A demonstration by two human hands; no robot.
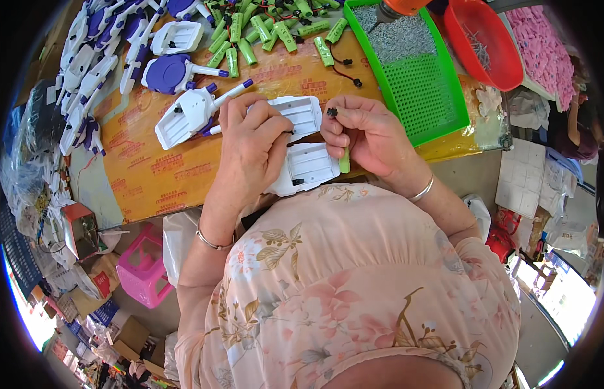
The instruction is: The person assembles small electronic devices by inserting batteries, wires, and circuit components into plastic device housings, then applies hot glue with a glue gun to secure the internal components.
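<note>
My right hand (370,133) is closed round a green battery pack (345,161), whose end sticks out below the fingers. Its thumb and forefinger pinch a small black plug (332,112). My left hand (250,146) is closed, fingertips pinching a small black connector (290,132) at the near edge of a white plastic housing (301,111). A second white housing (315,162) lies nearer me, open side up, with a black connector (298,181) inside. Left of my left hand lies a white housing with a purple-tipped handle (193,117).
A pile of green battery packs (263,29) lies at the back. White and purple assemblies (88,71) are heaped at far left. On the right stand a green tray of screws (406,45), a red bowl (483,45) and pink parts (542,52). A pink stool (143,269) stands below.
</note>
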